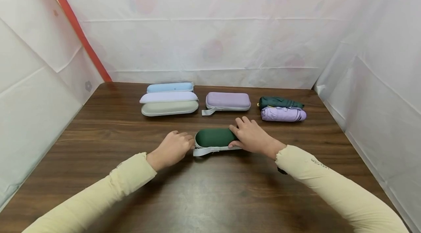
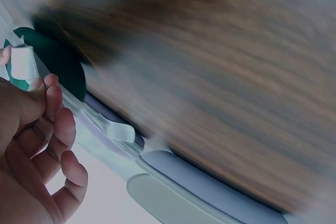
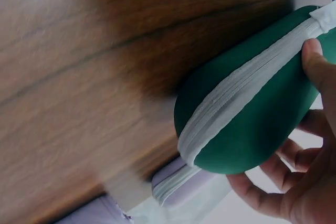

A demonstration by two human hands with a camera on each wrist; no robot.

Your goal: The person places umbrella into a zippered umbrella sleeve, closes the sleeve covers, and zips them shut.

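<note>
A dark green zippered case (image 1: 213,138) with a white zipper band lies at the middle of the table. My right hand (image 1: 251,136) grips its right end, the thumb (image 3: 313,59) on the zipper side and the other fingers around the lid. At the left end, my left hand (image 1: 174,149) pinches thumb and index fingertip together by the zipper, apparently on the zipper pull, which the fingers hide. Beside those fingertips a white strap (image 2: 23,62) sticks out from the case. The zipper line looks closed along the right end in the right wrist view.
Behind the green case lies a purple case (image 1: 228,100) with a strap. Farther left are a light blue case (image 1: 170,87) and a pale lavender and grey-green case (image 1: 169,107). Folded dark green (image 1: 279,102) and lilac (image 1: 283,114) umbrellas lie at right. White sheeting (image 1: 210,43) surrounds the table.
</note>
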